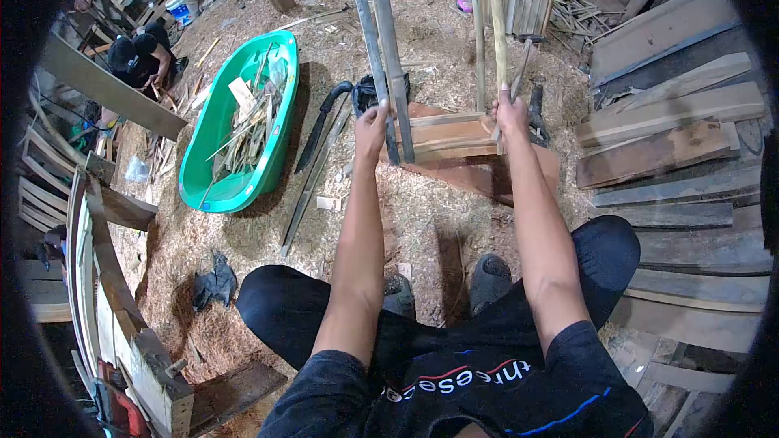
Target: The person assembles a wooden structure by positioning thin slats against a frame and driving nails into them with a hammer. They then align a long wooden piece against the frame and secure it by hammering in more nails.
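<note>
In front of me stands a wooden frame [450, 144] with crosspieces low down between two pairs of upright slats. My left hand [372, 131] is closed round a dark upright slat [369, 40] on its left side. My right hand [511, 116] grips a paler upright slat [497, 36] on its right side. Beneath the frame lies a flat reddish-brown board [531, 164]. A black bag or cloth [369, 96] sits just behind my left hand. How the crosspieces join the uprights is partly hidden.
A green tub [191, 174] of wood scraps stands left, beside a black-handled saw or blade [315, 134] and a long strip [304, 203]. Boards [673, 154] line the right. A slatted crate [523, 0] stands behind. Another person [146, 57] crouches far left.
</note>
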Demonstrator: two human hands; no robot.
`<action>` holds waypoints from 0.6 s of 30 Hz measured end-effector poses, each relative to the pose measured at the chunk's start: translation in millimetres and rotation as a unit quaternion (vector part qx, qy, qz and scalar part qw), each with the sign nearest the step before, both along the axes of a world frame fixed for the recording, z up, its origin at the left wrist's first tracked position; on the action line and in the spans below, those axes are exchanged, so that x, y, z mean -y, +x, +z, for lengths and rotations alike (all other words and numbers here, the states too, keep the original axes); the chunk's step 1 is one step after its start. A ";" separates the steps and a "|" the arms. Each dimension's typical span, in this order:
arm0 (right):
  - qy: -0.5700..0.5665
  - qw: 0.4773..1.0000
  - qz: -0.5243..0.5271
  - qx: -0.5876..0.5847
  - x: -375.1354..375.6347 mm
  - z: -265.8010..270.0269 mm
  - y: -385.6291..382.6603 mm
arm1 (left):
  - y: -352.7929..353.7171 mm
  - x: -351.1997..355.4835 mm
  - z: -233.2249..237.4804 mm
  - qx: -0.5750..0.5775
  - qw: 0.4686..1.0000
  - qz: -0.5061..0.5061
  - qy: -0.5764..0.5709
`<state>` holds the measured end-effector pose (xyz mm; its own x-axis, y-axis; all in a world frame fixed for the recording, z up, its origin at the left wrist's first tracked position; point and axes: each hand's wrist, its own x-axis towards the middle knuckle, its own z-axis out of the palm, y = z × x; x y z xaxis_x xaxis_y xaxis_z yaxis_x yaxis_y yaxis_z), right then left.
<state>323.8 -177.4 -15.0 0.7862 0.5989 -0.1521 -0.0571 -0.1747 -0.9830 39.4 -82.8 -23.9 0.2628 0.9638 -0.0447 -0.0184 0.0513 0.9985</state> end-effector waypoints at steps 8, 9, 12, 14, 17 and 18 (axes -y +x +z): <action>-0.038 0.999 0.008 -0.020 -15.7 69.0 -35.6 | -27.7 -9.5 -40.1 0.272 0.945 -0.070 -0.169; -0.030 0.999 0.010 -0.031 -16.8 68.7 -36.4 | -32.8 -11.4 -34.4 0.298 0.930 -0.075 -0.202; -0.029 0.998 0.036 -0.044 -15.8 71.8 -34.5 | -32.3 -12.9 -20.8 0.305 0.932 -0.067 -0.183; -0.058 0.998 0.039 -0.006 -19.6 39.4 -13.5 | -27.9 -2.9 -5.4 0.281 0.941 -0.061 -0.180; -0.036 0.999 0.024 -0.020 -20.1 25.3 -4.6 | -20.4 -11.6 -16.2 0.273 0.944 -0.078 -0.167; -0.014 0.999 0.018 -0.034 -19.5 28.2 -7.9 | -21.6 -13.3 -16.5 0.275 0.943 -0.082 -0.166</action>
<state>315.9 -158.0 13.2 0.7520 0.6207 -0.2217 -0.1171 -0.2051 -0.9717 17.8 -69.5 -40.4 0.4788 0.8649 -0.1503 -0.4939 0.4070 0.7684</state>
